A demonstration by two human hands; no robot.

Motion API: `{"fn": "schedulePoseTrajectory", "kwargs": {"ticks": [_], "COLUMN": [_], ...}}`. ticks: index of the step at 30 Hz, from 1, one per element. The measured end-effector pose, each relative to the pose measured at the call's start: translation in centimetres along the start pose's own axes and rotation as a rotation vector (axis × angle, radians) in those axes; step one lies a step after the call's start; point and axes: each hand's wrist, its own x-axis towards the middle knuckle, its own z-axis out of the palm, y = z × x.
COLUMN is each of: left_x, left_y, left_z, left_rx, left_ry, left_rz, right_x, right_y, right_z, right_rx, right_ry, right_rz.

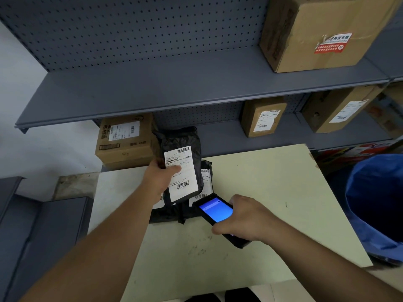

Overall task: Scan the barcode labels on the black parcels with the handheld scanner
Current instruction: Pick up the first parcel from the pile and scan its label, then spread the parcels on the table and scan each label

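My left hand (160, 178) grips a black parcel (182, 140) by its left edge and holds it tilted up above the table, thumb lying on its white barcode label (182, 173). The label faces me. My right hand (244, 216) holds the handheld scanner (216, 209), a black device with a lit blue screen, its top end just below the raised parcel's lower edge. More black parcels (207, 177) with white labels lie flat on the table underneath, partly hidden by the raised one.
A cream table (261, 186) stands before grey metal shelves (174, 88). Cardboard boxes (125, 140) sit on the lower shelf, and a large one (322, 31) on the upper. A blue bag-lined bin (377, 205) is at right; a grey unit (39, 225) at left.
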Motion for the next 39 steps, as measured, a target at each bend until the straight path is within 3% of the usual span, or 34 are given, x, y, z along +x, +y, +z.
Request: {"fn": "schedulePoseTrajectory", "kwargs": {"ticks": [22, 39], "left_x": [1.8, 4.3], "left_y": [-3.6, -6.5], "left_z": [16.0, 28.7], "left_rx": [0.072, 0.094], "left_ry": [-0.187, -0.304], "left_rz": [-0.171, -0.384], "right_x": [2.7, 4.1], "right_y": [11.8, 18.3], "right_z": [-5.0, -7.4], "right_rx": [0.189, 0.268], "right_ry": [0.113, 0.107], "right_rz": [0.215, 0.348]}}
